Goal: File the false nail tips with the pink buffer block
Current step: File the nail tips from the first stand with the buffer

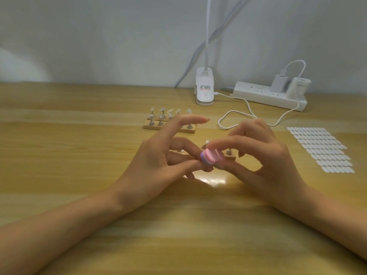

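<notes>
Wooden bench, centre: right hand fingers pinch the pink block just above it. Left hand fingers close beside it, forefinger raised; their hold is hidden. Nail tips stand farther back.

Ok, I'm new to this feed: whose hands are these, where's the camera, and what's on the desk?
No machine here: these are a person's two bare hands, filmed by one wide-angle camera worn on their head, looking down. The fingers of the right hand pinch the pink buffer block. The left hand meets the block's left end; what it holds is hidden. On the wooden table are a wooden stand with false nail tips on metal pegs, a sheet of white oval stickers, a clip lamp and a power strip.
</notes>
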`<state>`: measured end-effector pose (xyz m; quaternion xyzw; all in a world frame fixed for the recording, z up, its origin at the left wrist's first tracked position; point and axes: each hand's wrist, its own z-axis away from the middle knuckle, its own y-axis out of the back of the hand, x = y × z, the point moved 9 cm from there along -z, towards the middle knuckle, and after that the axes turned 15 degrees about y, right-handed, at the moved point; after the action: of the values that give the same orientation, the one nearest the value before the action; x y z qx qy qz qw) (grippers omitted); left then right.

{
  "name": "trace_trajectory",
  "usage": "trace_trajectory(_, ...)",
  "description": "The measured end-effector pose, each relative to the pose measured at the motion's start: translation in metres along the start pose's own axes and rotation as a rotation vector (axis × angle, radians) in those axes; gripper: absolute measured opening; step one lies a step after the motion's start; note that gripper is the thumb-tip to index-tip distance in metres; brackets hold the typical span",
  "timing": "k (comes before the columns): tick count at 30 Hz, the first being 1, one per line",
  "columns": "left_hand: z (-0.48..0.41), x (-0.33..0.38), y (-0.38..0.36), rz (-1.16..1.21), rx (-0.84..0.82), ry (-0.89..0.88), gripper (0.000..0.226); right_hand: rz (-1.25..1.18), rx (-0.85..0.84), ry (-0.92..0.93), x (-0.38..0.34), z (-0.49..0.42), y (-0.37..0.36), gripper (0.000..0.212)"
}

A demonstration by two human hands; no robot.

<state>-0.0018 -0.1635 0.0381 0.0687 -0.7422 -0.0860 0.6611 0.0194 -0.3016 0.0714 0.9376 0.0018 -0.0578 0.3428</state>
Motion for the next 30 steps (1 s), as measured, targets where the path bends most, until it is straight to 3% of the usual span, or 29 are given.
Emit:
trace_trajectory(10,0.001,0.0,-0.003,0.001,-0.021,-0.008,0.061,0.008,0.018,0.045,-0.007,-0.002,0.001,0.023)
trace_trajectory(14,0.001,0.001,-0.001,-0.013,-0.015,-0.01,0.062,0.101,0.016,0.158,-0.019,-0.002,0.001,0.017)
trace_trajectory(17,0.001,0.0,-0.001,-0.004,-0.009,-0.004,0.061,0.095,0.034,0.064,-0.008,-0.001,0.004,0.019)
trace_trajectory(30,0.001,0.0,-0.002,-0.002,-0.013,0.005,0.058,0.095,0.006,0.051,-0.004,0.0,0.003,0.017)
